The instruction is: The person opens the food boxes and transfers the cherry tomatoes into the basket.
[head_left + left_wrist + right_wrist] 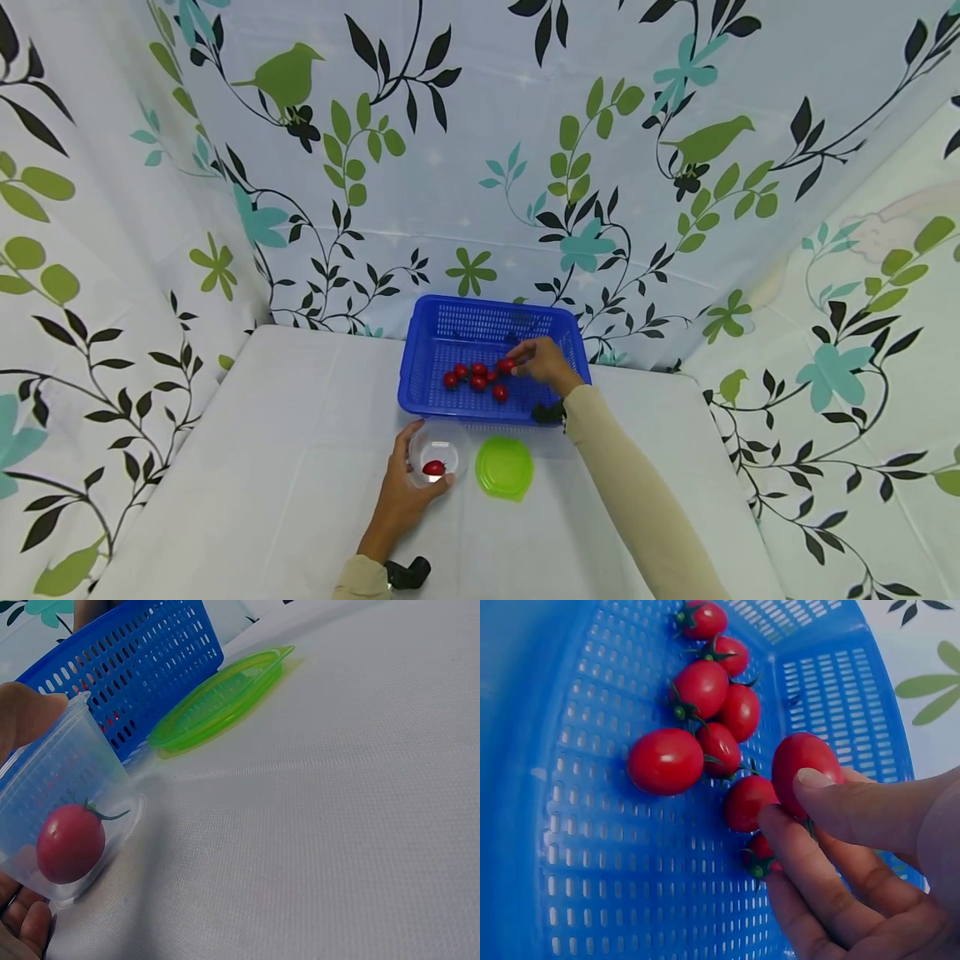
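Note:
My left hand (406, 492) grips a clear plastic container (456, 440) by its sides, thumb at the near edge. A single cherry tomato (71, 844) with a green stem lies inside it. Over the blue basket (420, 358), my right hand (545, 365) pinches another cherry tomato (804, 774) between thumb and fingers. Several more cherry tomatoes (666, 761) lie on the basket floor beside and below that hand. In the head view, the fingers partly cover the pinched tomato.
A bright green lid (505, 468) lies flat on the white table (300, 467), right of the container and in front of the basket. Patterned curtains (465, 167) hang behind and at both sides. A black strap piece (408, 573) shows by the left wrist.

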Tool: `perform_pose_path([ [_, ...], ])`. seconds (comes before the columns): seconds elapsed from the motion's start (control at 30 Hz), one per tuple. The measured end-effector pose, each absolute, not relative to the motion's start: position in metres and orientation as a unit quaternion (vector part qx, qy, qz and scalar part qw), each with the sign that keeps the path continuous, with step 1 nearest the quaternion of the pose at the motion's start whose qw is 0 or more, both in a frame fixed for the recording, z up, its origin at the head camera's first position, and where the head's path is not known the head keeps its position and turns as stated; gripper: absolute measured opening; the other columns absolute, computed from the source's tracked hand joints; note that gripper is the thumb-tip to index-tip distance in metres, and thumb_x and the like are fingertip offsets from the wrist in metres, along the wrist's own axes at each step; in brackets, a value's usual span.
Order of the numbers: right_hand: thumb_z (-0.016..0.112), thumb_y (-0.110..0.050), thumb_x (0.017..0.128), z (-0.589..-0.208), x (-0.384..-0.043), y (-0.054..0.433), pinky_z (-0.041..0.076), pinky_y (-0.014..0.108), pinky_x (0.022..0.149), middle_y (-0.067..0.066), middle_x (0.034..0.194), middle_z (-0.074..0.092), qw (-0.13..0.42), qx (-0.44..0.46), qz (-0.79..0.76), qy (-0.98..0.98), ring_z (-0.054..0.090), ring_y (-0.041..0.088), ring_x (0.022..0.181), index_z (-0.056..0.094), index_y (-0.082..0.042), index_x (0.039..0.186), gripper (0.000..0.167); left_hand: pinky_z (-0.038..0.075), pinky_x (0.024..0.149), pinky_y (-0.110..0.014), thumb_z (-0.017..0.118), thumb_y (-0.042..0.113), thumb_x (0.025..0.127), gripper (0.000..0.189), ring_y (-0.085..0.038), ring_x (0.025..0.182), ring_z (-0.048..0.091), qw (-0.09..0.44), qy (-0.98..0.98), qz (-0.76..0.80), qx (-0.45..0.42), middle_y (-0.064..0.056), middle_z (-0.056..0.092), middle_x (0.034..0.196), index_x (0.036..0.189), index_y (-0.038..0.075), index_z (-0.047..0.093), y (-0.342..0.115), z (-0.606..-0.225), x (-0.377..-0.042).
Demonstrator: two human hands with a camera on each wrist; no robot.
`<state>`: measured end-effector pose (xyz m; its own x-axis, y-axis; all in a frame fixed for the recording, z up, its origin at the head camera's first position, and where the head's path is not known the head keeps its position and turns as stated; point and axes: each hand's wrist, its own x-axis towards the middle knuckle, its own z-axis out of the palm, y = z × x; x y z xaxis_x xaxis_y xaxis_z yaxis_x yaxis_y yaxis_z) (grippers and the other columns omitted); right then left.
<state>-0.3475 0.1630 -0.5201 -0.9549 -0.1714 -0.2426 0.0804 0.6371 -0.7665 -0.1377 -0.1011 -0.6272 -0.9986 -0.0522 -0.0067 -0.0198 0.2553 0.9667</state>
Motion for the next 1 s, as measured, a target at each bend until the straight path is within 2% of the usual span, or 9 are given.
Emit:
perform_pose_path([
  [0.4, 0.078, 0.007, 0.088, -0.525, -0.36, 0.166, 0.049, 0.051, 0.113, 0.014, 0.113, 0.08, 0.201, -0.023, -0.418, 0.886, 0.072, 0.03, 0.113, 0.079, -0.003, 0.113, 0.027, 0.039, 0.114, -0.054, 0.094, 0.027, 0.08, 0.103, -0.035, 0.152, 0.04, 0.015, -0.791, -0.611, 0.022, -0.007, 0.04, 0.169, 0.163, 0.025, 0.033, -0.101, -0.626, -0.137],
  [0.73, 0.08, 0.008, 0.085, -0.534, -0.368, 0.164, 0.055, 0.045, 0.104, 0.011, 0.108, 0.079, 0.212, -0.004, -0.402, 0.891, 0.072, 0.024, 0.102, 0.081, -0.005, 0.106, 0.024, 0.039, 0.113, -0.053, 0.093, 0.025, 0.081, 0.102, -0.033, 0.152, 0.04, 0.013, -0.79, -0.613, 0.026, -0.007, 0.04, 0.169, 0.163, 0.027, 0.033, -0.1, -0.626, -0.138],
  [1.0, 0.079, 0.007, 0.088, -0.533, -0.369, 0.161, 0.053, 0.045, 0.104, 0.012, 0.112, 0.079, 0.22, 0.002, -0.389, 0.895, 0.07, 0.024, 0.103, 0.081, -0.004, 0.108, 0.023, 0.038, 0.114, -0.054, 0.093, 0.023, 0.081, 0.102, -0.035, 0.153, 0.039, 0.008, -0.789, -0.613, 0.028, -0.007, 0.038, 0.17, 0.163, 0.027, 0.032, -0.1, -0.625, -0.138],
])
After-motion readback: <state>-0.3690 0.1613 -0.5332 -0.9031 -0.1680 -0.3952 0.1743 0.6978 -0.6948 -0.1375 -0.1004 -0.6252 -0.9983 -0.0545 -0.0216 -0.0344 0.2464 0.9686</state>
